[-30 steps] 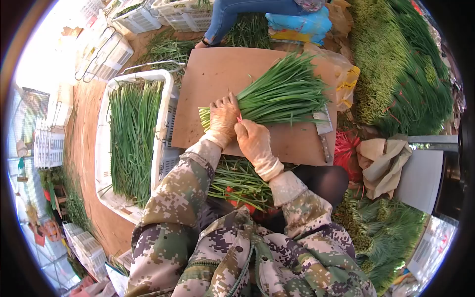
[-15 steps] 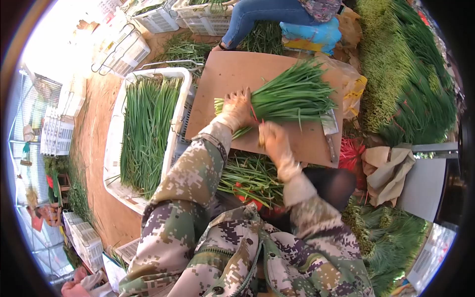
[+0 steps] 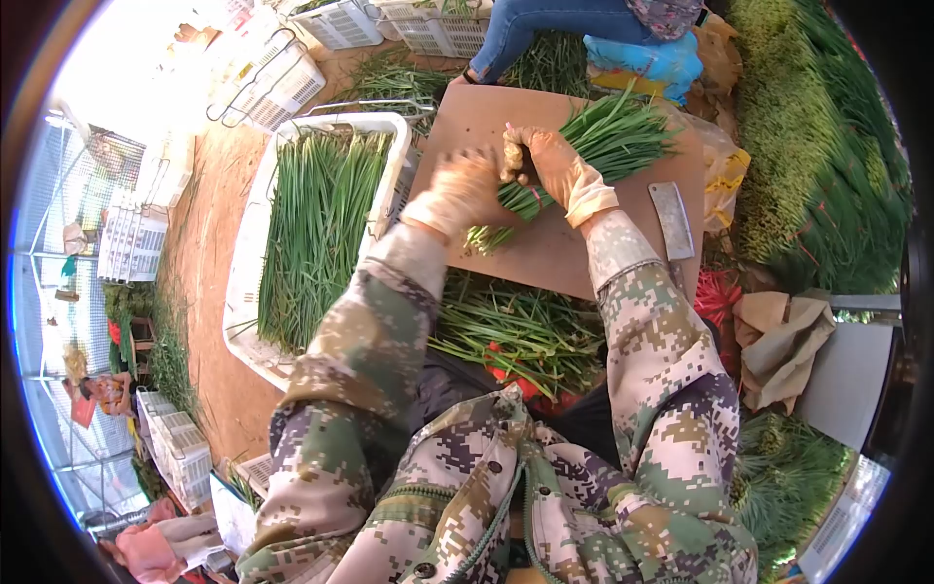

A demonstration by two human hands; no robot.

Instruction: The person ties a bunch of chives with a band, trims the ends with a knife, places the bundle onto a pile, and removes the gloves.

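Note:
A bundle of long green garlic chives (image 3: 623,136) lies slantwise on the brown board (image 3: 467,112), pale cut ends toward me. A pink band (image 3: 536,195) circles it near those ends. My right hand (image 3: 550,161) is over the bundle just above the band, fingers curled in; whatever they pinch is hidden. Smeared by motion, my left hand (image 3: 462,190) is beside the bundle's left side, close to the right fingers. A cleaver (image 3: 671,222) rests at the board's right edge, its handle toward me.
Left of the board stands a white crate (image 3: 404,146) packed with chives (image 3: 321,234). Loose stalks (image 3: 525,331) lie between my legs and the board. Chives are heaped (image 3: 788,146) on the right. Another person's jeans-clad leg (image 3: 525,34) is beyond the board.
My right hand has moved up from below the bundle to over it. My left hand has left its grip on the stalk ends. The bundle has turned to slant more, away from the cleaver.

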